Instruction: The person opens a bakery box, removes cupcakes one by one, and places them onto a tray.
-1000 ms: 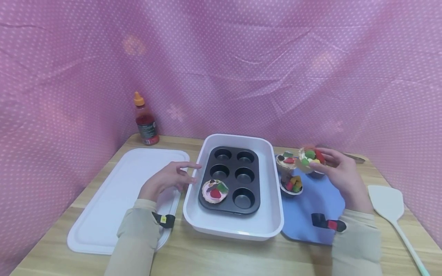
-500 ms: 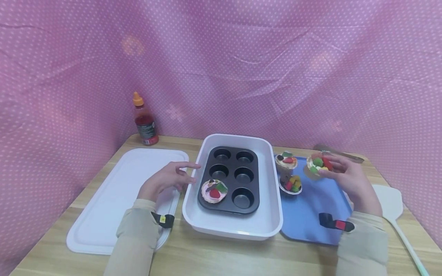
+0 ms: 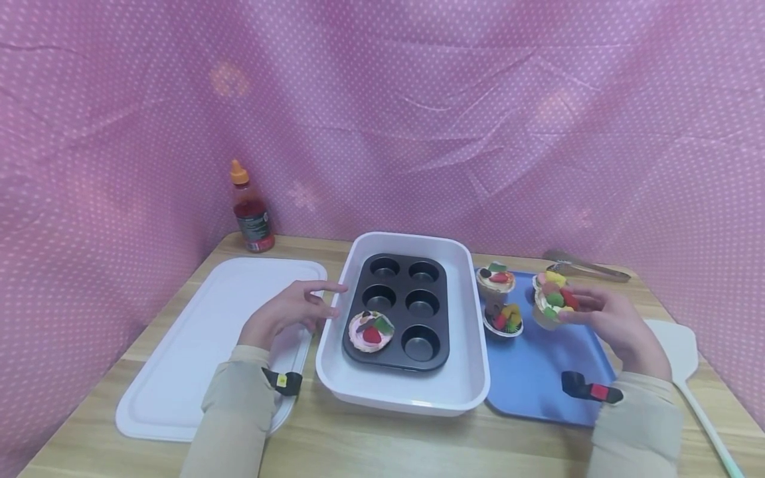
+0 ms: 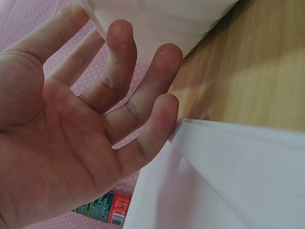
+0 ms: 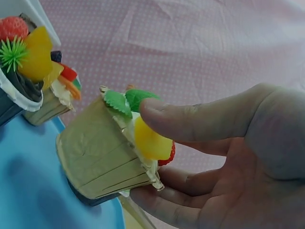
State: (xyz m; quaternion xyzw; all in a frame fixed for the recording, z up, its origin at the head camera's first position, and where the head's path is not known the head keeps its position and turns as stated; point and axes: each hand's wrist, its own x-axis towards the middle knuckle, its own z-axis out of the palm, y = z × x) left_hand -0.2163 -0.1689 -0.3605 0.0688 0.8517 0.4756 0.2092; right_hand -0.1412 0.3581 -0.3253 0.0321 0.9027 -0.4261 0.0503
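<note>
My right hand pinches a fruit-topped cupcake in a tan paper cup between thumb and fingers. The cupcake tilts over the blue tray. Behind it stands a cupcake with yellow and pink topping, partly hidden. On the tray's left side are a tan-cupped cupcake and a dark-cupped one. With fingers loosely spread, my left hand is at the left rim of a white deep pan. Inside this pan lies a black muffin tin, with a pink-cream cupcake in its near-left cup.
A white flat tray lies on the wooden table at left, partly under the left forearm. A sauce bottle stands behind it. Tongs lie at the back right, and a white turner lies along the right edge. A pink curtain surrounds the table.
My right hand has moved right and toward me with the cupcake, lowering it over the blue tray. The cupcake behind it and the tongs now show more. The left hand stays in place.
</note>
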